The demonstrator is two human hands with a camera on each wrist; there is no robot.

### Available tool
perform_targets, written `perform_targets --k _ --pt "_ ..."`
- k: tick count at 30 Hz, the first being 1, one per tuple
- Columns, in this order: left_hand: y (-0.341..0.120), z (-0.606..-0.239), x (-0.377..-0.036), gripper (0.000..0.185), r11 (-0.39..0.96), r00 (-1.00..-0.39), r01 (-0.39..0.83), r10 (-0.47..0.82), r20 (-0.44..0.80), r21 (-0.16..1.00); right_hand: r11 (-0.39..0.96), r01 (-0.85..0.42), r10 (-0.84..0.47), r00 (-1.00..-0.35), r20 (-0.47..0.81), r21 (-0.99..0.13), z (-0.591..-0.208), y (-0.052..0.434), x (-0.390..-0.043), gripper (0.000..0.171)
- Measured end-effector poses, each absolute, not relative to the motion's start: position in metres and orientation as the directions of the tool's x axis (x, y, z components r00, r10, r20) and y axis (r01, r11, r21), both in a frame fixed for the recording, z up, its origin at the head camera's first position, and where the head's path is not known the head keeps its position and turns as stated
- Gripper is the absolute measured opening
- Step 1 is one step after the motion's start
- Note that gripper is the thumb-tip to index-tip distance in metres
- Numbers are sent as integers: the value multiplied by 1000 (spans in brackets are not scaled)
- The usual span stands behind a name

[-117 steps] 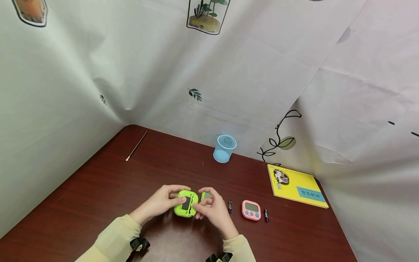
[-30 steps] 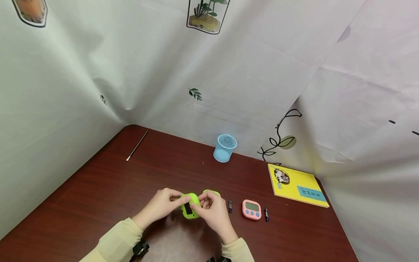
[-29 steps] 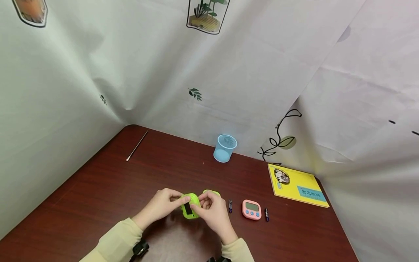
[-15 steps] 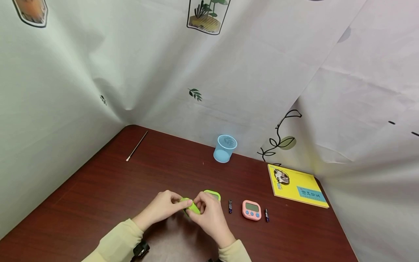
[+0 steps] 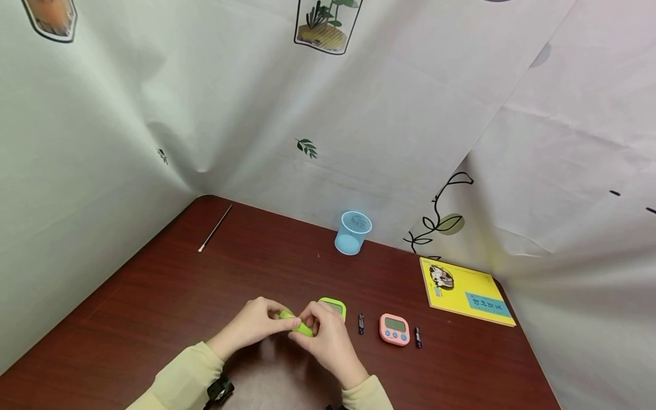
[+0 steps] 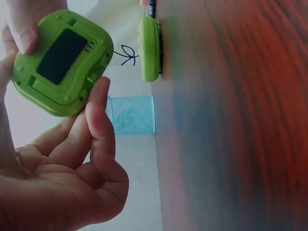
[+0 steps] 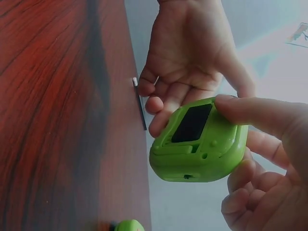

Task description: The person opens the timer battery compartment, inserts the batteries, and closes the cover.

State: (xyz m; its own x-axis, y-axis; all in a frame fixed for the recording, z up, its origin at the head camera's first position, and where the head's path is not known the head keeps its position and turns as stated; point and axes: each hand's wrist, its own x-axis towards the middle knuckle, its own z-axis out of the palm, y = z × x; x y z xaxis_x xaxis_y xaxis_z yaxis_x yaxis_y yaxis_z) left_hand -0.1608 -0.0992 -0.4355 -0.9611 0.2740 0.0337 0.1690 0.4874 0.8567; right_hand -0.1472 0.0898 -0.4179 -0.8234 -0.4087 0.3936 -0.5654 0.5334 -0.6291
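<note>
Both hands hold a green timer [image 5: 297, 327] just above the table. Its back faces the wrist cameras and shows a dark rectangular recess [image 7: 191, 123]. My left hand [image 5: 253, 322] pinches the green timer [image 6: 60, 62] between thumb and curled fingers. My right hand [image 5: 325, 337] grips the green timer [image 7: 199, 142] with the thumb [image 7: 260, 113] laid on top and the fingers under it. A second green piece [image 5: 332, 307] lies on the table just behind my right hand, seen edge-on as the second green piece [image 6: 150, 48] in the left wrist view.
Right of the hands lie a small battery [image 5: 360, 323], a pink timer [image 5: 394, 329] and another battery [image 5: 417, 337]. A blue mesh cup [image 5: 352, 232] stands at the back, a yellow book [image 5: 465, 290] at the right, a thin swab [image 5: 214, 229] far left. Curtains wall the table.
The green timer has been tipped in the hands from back-up to nearly edge-on in the head view. The hands closed in over it; the other things stayed put.
</note>
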Motion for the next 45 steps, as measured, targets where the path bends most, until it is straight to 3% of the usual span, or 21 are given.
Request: perform_targets --k 15,32,45 --pt "-102 -437 -163 39 437 -934 253 344 100 863 518 -450 -434 -871 230 -728 -416 100 -153 27" --pt "-114 -433 -165 45 297 -866 375 450 218 878 498 -295 -457 -888 43 -816 -414 108 -159 64" --pt "-119 -432 -164 58 286 -865 391 439 243 875 452 -237 -452 -892 8 -860 -413 114 -158 63"
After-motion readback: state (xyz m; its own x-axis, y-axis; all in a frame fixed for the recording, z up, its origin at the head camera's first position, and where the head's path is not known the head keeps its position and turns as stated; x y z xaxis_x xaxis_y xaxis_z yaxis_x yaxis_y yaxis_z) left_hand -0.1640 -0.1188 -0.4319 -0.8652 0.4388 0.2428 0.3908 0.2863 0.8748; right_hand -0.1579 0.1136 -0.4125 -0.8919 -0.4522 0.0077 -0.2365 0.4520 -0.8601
